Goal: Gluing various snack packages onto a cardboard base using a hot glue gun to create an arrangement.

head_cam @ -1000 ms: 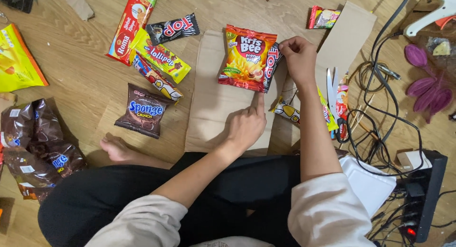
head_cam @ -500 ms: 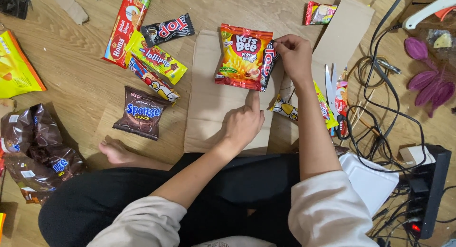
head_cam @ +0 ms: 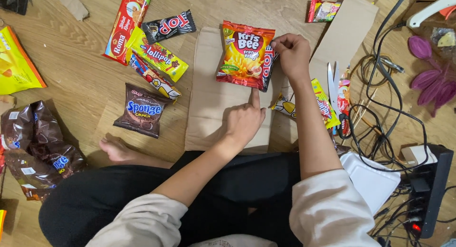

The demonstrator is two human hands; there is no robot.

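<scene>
The person is sitting cross-legged on a wooden floor (head_cam: 71, 81), placing an orange snack bag (head_cam: 244, 55) on a strip of cardboard (head_cam: 211, 109) lying in front of the knees. The right hand (head_cam: 292, 55) is pinching the bag's right edge together with a dark wrapper (head_cam: 267, 66) tucked behind it; its fingers are closed on that edge. The left hand (head_cam: 244, 121) is resting on the cardboard just below the bag, index finger extended and touching the bag's lower edge, the other fingers curled and holding nothing.

To do this step well, the left index finger is best kept pressing the lower edge flat while the right hand is squaring the bag with the strip's long sides. The bag is lying slightly tilted, and its right side with the dark wrapper is reaching the strip's right edge.

Open room is lying below the bag, where the cardboard is bare down to the knees. To the left, a yellow candy pack (head_cam: 159, 55), a red biscuit pack (head_cam: 121, 26) and a brown wafer pack (head_cam: 142, 109) are lying near the strip. To the right, scissors (head_cam: 332, 85), a yellow wrapper (head_cam: 289, 104) and tangled cables (head_cam: 380, 114) are crowding the forearm, so the right elbow is having little clearance there.
</scene>
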